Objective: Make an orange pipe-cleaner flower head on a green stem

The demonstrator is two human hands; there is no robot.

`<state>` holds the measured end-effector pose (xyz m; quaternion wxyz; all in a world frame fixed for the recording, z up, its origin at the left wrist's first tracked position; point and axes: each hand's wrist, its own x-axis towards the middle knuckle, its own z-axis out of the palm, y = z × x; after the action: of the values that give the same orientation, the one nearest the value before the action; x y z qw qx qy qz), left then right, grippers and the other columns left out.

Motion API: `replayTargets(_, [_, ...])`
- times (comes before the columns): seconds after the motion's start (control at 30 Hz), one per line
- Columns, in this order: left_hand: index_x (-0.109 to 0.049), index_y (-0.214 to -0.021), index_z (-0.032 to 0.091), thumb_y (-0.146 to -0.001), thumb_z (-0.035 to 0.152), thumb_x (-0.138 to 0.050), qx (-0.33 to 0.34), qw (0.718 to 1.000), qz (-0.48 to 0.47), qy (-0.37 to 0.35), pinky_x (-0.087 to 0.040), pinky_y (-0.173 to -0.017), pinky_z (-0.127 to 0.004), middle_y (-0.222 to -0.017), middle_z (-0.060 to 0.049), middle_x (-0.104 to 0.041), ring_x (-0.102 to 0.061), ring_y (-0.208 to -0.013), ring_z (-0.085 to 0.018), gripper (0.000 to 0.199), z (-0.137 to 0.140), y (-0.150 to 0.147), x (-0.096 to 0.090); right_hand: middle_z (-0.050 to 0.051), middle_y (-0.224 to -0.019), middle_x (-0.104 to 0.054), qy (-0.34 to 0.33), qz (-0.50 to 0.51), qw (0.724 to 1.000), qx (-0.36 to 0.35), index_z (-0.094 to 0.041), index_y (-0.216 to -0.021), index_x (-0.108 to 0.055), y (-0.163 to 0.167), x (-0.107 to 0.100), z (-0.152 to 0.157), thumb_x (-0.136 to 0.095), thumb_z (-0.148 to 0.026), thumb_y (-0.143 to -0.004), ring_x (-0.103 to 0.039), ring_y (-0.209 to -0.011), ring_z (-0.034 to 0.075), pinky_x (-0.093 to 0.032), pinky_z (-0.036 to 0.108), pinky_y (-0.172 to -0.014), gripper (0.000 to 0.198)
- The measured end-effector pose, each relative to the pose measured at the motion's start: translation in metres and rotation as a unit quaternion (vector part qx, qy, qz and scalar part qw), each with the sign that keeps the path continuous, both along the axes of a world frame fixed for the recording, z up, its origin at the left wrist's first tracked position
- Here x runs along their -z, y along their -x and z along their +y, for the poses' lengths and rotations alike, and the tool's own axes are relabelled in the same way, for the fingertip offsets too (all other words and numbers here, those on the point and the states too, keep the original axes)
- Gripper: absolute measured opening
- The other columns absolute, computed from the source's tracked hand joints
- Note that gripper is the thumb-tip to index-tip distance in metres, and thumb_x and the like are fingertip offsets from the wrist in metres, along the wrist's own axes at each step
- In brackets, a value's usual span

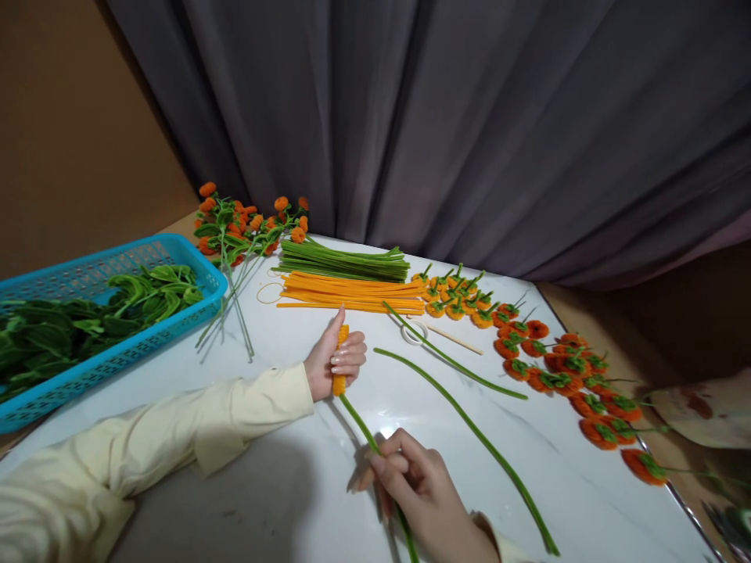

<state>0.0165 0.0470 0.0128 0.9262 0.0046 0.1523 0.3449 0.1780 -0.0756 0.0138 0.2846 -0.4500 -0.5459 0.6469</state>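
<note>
Starting closest to the camera: the right hand is pinching a fuzzy green stem between thumb and fingers, and the left hand is wrapping snugly around a ribbed yellow-orange piece, thumb pointing up. That piece is sitting in the left fist above the desk, with the stem running out of its lower end. The fingers are hiding most of it, so I'm not able to tell how firmly the 2 are joining.

What I'm worrying about: if the right hand is tugging too hard, the stem could be slipping out or bending. If the left is squeezing too much, those ribs could be flattening. The 2 loose green stems are lying just beside the right hand, so a sleeve could be snagging them. The nearest orange flower head is sitting right at the desk's edge, so a bump could be sending it over.

Farther back, a white ring is lying by a thin stick, then yellow stems and green stems are lying in bundles. I'm seeing no brands, labels or readable writing anywhere.
</note>
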Motion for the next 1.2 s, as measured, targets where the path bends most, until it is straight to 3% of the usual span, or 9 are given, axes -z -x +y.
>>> replayTargets(0.5, [-0.029,-0.039,0.016,-0.085,0.054,-0.035,-0.131,0.983,0.116,-0.047,-0.009,-0.022,-0.015,-0.030,0.006,-0.021,-0.019,-0.022,-0.003,0.061,-0.002,-0.018,-0.005,0.008,-0.073,-0.070,0.010,-0.030,0.999,0.015,-0.020,-0.070,-0.037,0.006,0.000,-0.004,-0.043,-0.053,-0.084,-0.040,-0.043,0.007,-0.027,0.022,-0.043,0.037])
replayTargets(0.77, [-0.030,-0.040,0.017,-0.085,0.050,-0.038,-0.122,0.977,0.168,-0.051,-0.008,-0.024,-0.016,-0.031,0.006,-0.020,-0.017,-0.023,-0.004,0.056,-0.009,-0.028,-0.004,0.009,-0.076,-0.070,0.030,-0.007,0.998,0.055,-0.019,-0.071,-0.039,0.009,0.005,-0.007,-0.047,-0.051,-0.083,-0.043,-0.041,0.007,-0.033,0.021,-0.044,0.036])
replayTargets(0.9, [-0.040,-0.048,0.016,-0.082,0.054,-0.043,-0.139,0.971,0.188,-0.056,-0.028,-0.030,-0.016,-0.038,0.004,-0.034,-0.035,-0.031,-0.006,0.052,-0.008,-0.030,-0.003,0.009,-0.078,-0.070,0.026,0.020,0.993,0.112,-0.019,-0.071,-0.041,0.007,0.007,-0.007,-0.048,-0.048,-0.084,-0.043,-0.040,0.007,-0.035,0.022,-0.045,0.033])
replayTargets(1.0, [-0.052,-0.064,0.013,-0.083,0.043,-0.049,-0.166,0.958,0.218,-0.080,-0.045,-0.049,-0.021,-0.055,-0.002,-0.051,-0.054,-0.051,-0.011,0.036,-0.006,-0.028,0.000,0.009,-0.079,-0.070,0.008,0.024,0.989,0.146,-0.019,-0.071,-0.039,0.004,0.009,-0.006,-0.049,-0.046,-0.085,-0.044,-0.039,0.007,-0.035,0.023,-0.045,0.032])
replayTargets(1.1, [-0.053,-0.073,0.011,-0.087,0.028,-0.045,-0.160,0.961,0.216,-0.071,-0.048,-0.061,-0.024,-0.064,-0.004,-0.054,-0.057,-0.061,-0.013,0.023,-0.004,-0.026,0.003,0.008,-0.078,-0.070,-0.007,0.007,0.987,0.160,-0.019,-0.071,-0.040,0.000,0.010,-0.003,-0.049,-0.045,-0.085,-0.044,-0.040,0.007,-0.036,0.023,-0.047,0.031])
replayTargets(1.2, [-0.050,-0.070,0.012,-0.089,0.024,-0.040,-0.134,0.976,0.167,-0.048,-0.045,-0.057,-0.022,-0.058,0.000,-0.045,-0.048,-0.050,-0.008,0.024,-0.004,-0.025,0.005,0.005,-0.066,-0.068,-0.010,-0.022,0.989,0.145,-0.018,-0.072,-0.043,-0.001,0.010,-0.002,-0.047,-0.045,-0.086,-0.043,-0.041,0.007,-0.035,0.023,-0.049,0.030])
